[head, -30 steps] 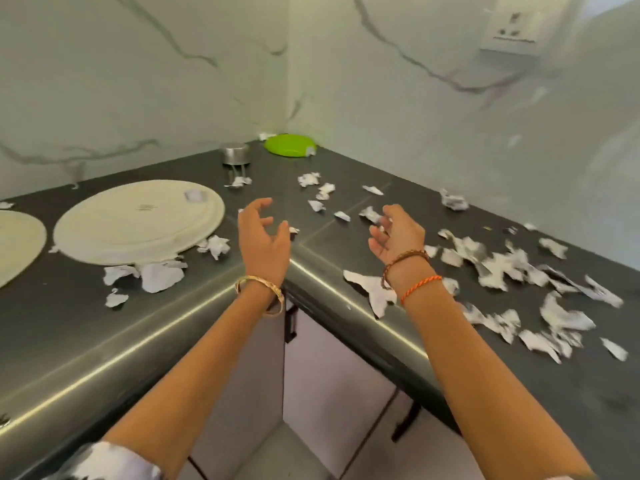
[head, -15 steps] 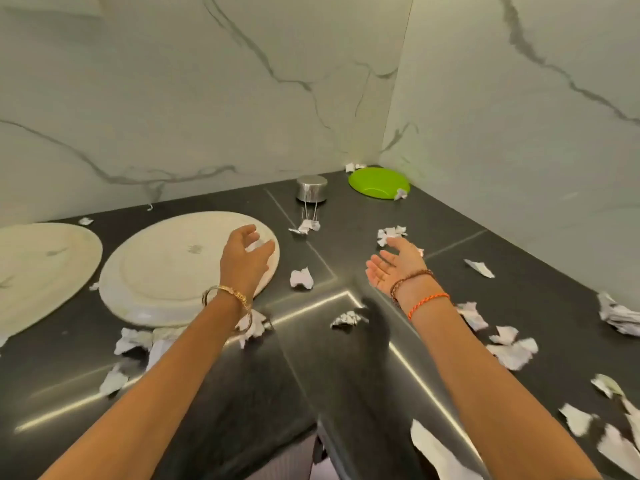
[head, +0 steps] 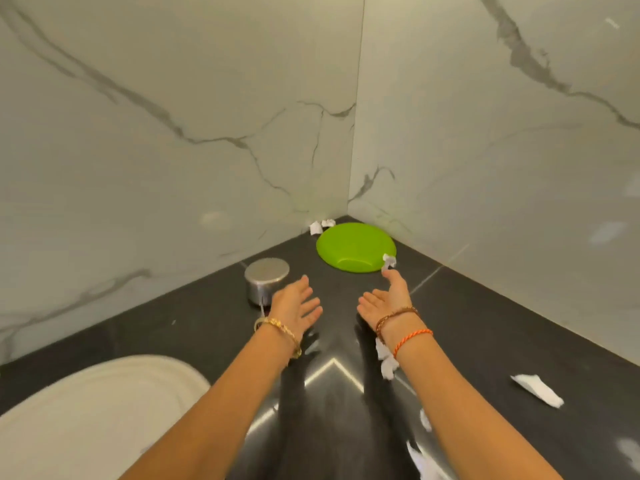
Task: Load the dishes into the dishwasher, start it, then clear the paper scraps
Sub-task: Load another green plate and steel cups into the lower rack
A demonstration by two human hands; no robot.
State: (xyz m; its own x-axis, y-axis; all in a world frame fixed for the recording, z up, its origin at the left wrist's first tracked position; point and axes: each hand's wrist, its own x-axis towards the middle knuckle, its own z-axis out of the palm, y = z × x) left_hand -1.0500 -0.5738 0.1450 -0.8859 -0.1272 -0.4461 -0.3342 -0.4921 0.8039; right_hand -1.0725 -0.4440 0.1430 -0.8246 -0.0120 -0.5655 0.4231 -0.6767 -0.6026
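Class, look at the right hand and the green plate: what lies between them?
In the head view, a small paper scrap at the green plate rim, just beyond the right hand fingertips.

I am holding both arms stretched forward, left hand [head: 294,304] palm down with fingers straight, right hand [head: 388,299] palm turned inward, fingers relaxed, nothing gripped.

This is a home kitchen corner: a dark polished stone bench [head: 485,323] runs into the angle of two white marble-veined walls [head: 173,133]. Dishes sit on it, a green plate [head: 349,244], a large cream plate [head: 86,420] and a small steel cup [head: 265,278] turned upside down.
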